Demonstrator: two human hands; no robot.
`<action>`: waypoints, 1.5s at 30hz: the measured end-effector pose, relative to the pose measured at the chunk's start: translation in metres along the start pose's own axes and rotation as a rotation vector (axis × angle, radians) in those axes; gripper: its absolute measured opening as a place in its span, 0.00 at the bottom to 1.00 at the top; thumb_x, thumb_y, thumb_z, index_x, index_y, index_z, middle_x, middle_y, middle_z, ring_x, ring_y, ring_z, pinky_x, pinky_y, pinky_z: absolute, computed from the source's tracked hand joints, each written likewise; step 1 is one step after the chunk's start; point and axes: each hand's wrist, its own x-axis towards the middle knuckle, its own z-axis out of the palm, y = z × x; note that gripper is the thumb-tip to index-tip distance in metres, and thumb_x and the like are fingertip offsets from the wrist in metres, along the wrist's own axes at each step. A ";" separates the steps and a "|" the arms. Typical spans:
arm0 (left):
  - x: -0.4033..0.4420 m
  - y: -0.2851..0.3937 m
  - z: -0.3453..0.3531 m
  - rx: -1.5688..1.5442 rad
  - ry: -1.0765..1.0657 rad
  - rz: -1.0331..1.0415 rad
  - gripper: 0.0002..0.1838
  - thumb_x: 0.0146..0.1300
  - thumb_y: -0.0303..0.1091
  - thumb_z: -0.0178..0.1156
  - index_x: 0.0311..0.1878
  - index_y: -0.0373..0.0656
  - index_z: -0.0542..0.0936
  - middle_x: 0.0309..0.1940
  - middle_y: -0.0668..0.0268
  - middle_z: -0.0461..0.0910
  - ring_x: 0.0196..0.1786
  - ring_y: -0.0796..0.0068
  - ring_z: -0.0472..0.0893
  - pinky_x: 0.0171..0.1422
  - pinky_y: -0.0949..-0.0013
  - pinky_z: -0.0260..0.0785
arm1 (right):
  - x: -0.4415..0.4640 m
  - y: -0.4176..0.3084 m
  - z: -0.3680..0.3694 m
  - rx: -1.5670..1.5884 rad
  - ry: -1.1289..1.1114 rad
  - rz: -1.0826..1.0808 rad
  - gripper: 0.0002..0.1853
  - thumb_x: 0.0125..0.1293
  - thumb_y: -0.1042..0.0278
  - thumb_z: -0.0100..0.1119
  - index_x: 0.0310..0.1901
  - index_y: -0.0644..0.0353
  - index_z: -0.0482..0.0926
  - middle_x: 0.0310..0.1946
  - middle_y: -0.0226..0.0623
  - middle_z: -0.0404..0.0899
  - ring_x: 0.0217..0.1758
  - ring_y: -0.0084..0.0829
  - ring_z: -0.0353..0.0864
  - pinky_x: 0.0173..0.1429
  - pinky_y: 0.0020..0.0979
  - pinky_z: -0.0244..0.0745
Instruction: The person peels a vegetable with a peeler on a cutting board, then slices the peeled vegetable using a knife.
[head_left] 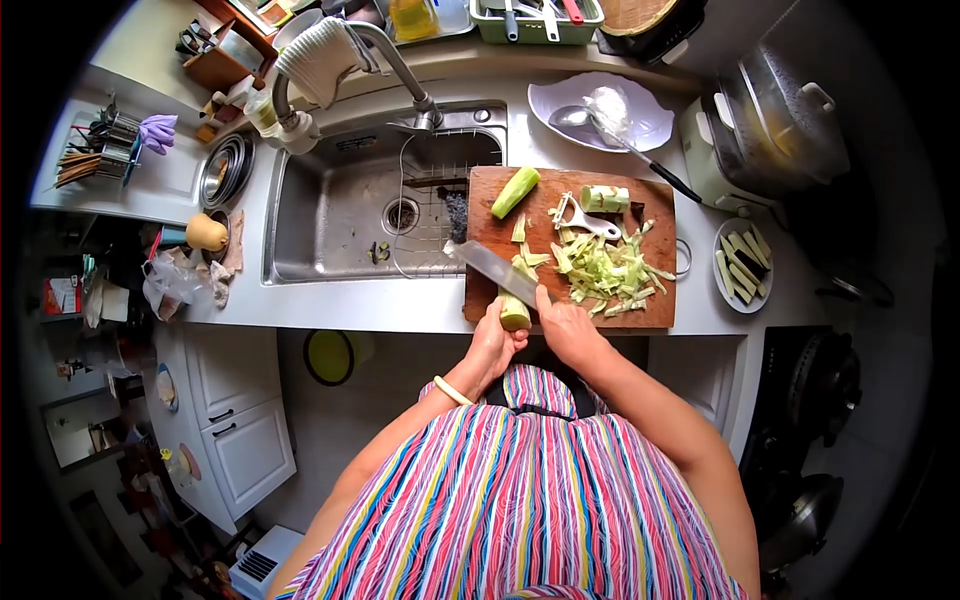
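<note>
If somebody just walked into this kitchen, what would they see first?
Probably the big knife in the right hand, its blade by the green stalk piece in the left hand, at the cutting board's near edge. Next, the messy pile of pale green peelings on the board, and the bright striped clothing below.

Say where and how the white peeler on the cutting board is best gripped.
Grip the peeler by its handle, probably from above, fingers along both long edges: it lies flat, handle end towards the right, blade end left, and peelings crowd its near side.
</note>
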 end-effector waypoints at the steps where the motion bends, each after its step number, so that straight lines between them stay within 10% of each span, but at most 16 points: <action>1: -0.001 0.004 0.000 -0.012 -0.001 -0.025 0.20 0.70 0.52 0.40 0.43 0.44 0.70 0.26 0.64 0.70 0.23 0.75 0.66 0.26 0.73 0.59 | 0.004 0.004 -0.001 -0.003 -0.020 0.002 0.22 0.57 0.79 0.44 0.54 0.78 0.61 0.21 0.53 0.77 0.26 0.49 0.79 0.31 0.44 0.75; 18: -0.008 0.027 0.020 0.013 0.194 0.069 0.16 0.71 0.49 0.39 0.44 0.48 0.70 0.30 0.68 0.74 0.30 0.73 0.75 0.35 0.71 0.73 | -0.046 -0.033 -0.039 0.086 -0.101 0.009 0.26 0.56 0.79 0.44 0.59 0.76 0.59 0.24 0.53 0.76 0.27 0.49 0.79 0.31 0.43 0.75; 39: 0.016 0.039 -0.027 -0.039 0.108 0.174 0.19 0.71 0.47 0.33 0.42 0.44 0.70 0.27 0.66 0.72 0.24 0.76 0.66 0.25 0.72 0.59 | 0.021 -0.036 -0.012 0.149 -0.002 -0.068 0.18 0.59 0.78 0.43 0.51 0.75 0.63 0.23 0.56 0.77 0.27 0.52 0.80 0.31 0.47 0.75; 45: 0.016 0.036 -0.031 -0.035 0.204 0.190 0.14 0.69 0.43 0.44 0.44 0.43 0.70 0.37 0.63 0.75 0.39 0.67 0.77 0.46 0.60 0.75 | -0.019 -0.048 -0.040 0.128 -0.127 -0.073 0.25 0.56 0.80 0.44 0.58 0.76 0.59 0.24 0.55 0.77 0.28 0.51 0.79 0.31 0.46 0.74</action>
